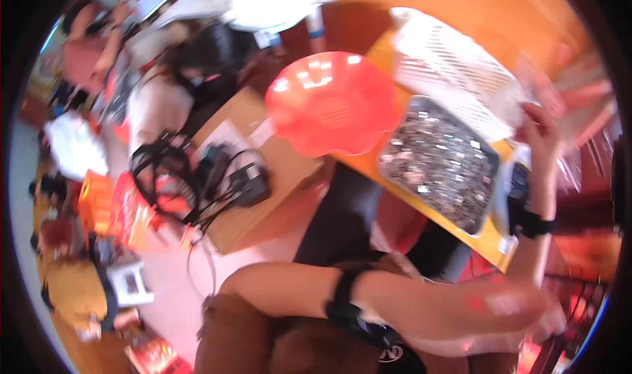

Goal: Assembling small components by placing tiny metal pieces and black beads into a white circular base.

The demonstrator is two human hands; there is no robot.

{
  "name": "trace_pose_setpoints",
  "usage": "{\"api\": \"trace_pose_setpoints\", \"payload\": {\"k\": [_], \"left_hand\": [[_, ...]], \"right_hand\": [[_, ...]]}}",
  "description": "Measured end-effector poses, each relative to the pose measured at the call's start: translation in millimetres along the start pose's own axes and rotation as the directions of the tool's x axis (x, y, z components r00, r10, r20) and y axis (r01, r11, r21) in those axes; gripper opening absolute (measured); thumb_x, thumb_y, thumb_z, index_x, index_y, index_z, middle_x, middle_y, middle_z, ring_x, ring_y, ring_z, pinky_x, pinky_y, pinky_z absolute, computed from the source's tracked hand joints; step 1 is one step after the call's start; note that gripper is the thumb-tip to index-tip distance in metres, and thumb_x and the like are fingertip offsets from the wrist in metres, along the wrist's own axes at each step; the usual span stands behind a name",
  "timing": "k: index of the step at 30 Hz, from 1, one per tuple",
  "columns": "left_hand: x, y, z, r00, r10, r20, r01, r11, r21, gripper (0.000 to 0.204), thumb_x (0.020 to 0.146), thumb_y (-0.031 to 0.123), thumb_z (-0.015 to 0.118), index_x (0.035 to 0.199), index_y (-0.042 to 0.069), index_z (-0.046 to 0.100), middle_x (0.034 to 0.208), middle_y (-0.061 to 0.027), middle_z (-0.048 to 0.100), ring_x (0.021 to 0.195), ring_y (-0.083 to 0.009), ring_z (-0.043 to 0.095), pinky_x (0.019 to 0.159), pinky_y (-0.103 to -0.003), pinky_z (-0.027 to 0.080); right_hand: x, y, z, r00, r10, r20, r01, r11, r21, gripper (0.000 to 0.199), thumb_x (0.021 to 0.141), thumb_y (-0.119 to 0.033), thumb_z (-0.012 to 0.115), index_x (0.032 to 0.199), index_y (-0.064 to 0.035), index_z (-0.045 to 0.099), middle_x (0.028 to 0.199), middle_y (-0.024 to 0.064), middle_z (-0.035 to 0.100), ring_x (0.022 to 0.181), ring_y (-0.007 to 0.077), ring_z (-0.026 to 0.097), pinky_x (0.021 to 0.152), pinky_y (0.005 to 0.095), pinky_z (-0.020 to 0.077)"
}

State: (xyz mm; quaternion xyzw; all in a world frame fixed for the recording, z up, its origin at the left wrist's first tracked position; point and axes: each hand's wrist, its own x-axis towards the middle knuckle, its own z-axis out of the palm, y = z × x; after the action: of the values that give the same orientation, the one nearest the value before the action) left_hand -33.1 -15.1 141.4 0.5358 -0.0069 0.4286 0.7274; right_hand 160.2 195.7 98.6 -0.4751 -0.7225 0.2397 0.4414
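Note:
My right hand (542, 132) is raised at the right, its bent fingers closed at the corner of a white slotted plastic basket (454, 64). Directly below that basket lies a grey tray (383, 158) full of small shiny metal pieces (438, 163). My left arm reaches across the lower part of the view to the right. At its end my left hand (520, 315) is smeared by motion, so its fingers and anything in them cannot be made out. Both arms wear black straps. A red scalloped bowl (332, 104) sits left of the tray.
The tray rests on a yellow tabletop (421, 208). Left of it, a cardboard box (283, 180) carries black cables and a black adapter (250, 184). Other people work at the far left, near an orange crate (97, 201) and a white stool (128, 283).

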Motion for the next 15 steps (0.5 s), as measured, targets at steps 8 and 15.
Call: {"api": "trace_pose_setpoints", "payload": {"k": [8, 15], "left_hand": [[-51.5, -60.6, -66.3, 0.567, -0.051, -0.822, 0.099, 0.995, 0.007, 0.022, 0.093, 0.012, 0.054, 0.113, 0.002, 0.052, 0.100, -0.0074, 0.056, 0.087, -0.0161, 0.058, 0.072, -0.028, 0.051], [-41.1, -85.6, -68.9, 0.672, -0.063, -0.738, 0.244, 0.959, 0.141, 0.026, 0.092, 0.014, 0.055, 0.114, 0.002, 0.049, 0.100, -0.0076, 0.056, 0.088, -0.0149, 0.057, 0.072, -0.029, 0.049]], "right_hand": [[-84.5, -34.2, 29.5, 0.961, 0.210, 0.180, -0.275, 0.801, 0.532, 0.017, 0.089, -0.004, 0.056, 0.104, 0.0034, 0.058, 0.082, 0.0068, 0.063, 0.066, 0.0127, 0.063, 0.061, 0.0256, 0.0553], [-146.4, -40.6, 36.1, 0.917, 0.318, 0.242, -0.395, 0.629, 0.670, 0.016, 0.089, -0.001, 0.056, 0.105, 0.0024, 0.056, 0.090, 0.0066, 0.062, 0.072, 0.0101, 0.062, 0.064, 0.0228, 0.0529]]}}
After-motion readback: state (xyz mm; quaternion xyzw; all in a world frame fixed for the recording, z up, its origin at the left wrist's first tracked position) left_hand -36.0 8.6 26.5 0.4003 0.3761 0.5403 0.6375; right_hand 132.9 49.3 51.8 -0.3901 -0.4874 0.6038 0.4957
